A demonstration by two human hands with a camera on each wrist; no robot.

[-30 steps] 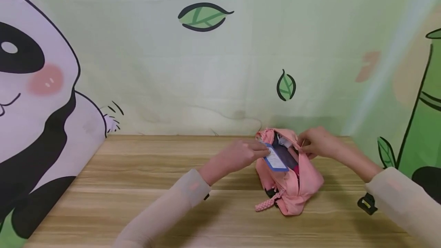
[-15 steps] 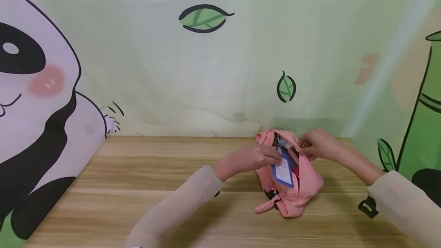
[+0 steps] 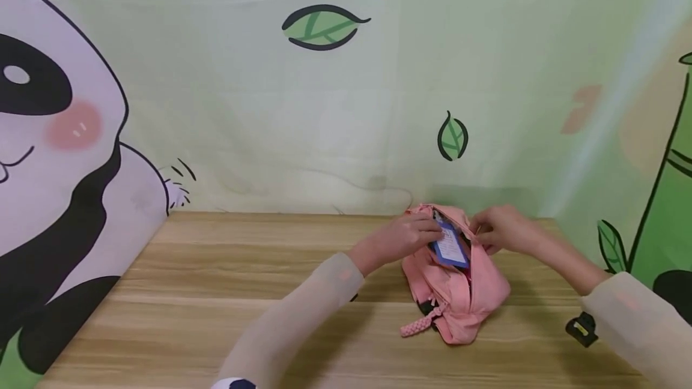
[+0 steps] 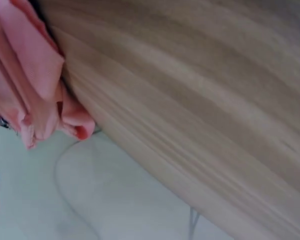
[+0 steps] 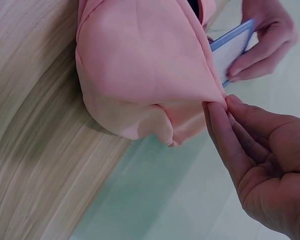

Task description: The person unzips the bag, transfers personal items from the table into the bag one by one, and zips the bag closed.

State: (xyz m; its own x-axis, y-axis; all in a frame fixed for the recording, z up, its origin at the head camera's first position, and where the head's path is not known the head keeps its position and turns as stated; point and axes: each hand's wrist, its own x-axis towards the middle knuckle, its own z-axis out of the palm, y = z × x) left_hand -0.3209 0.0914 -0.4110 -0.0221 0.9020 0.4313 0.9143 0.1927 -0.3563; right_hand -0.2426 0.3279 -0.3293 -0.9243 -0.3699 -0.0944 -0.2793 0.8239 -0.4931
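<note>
A pink fabric bag (image 3: 489, 287) with a long unzipped opening lies on the wooden table, a braided pull hanging at its near side. Between thumb and fingers, my left hand (image 3: 400, 238) pinches a blue-edged card (image 3: 450, 246) with white, printed-looking paper; the card sits at the bag's mouth, its lower end over the opening. My right hand (image 3: 500, 230) pinches the right edge of that opening. In the right wrist view, the fingertips (image 5: 217, 112) grip the cloth, and the card shows behind the bag. What lies deeper inside the bag is mostly hidden.
The wooden table (image 3: 227, 281) meets a pale green printed backdrop (image 3: 243, 95) just behind the bag. A small black object (image 3: 582, 329) with a yellow mark is beside the right sleeve.
My left hand has carried the card rightward from the opening's left side, over the bag's front, then up and into the mouth. The right hand keeps its hold on the edge.
</note>
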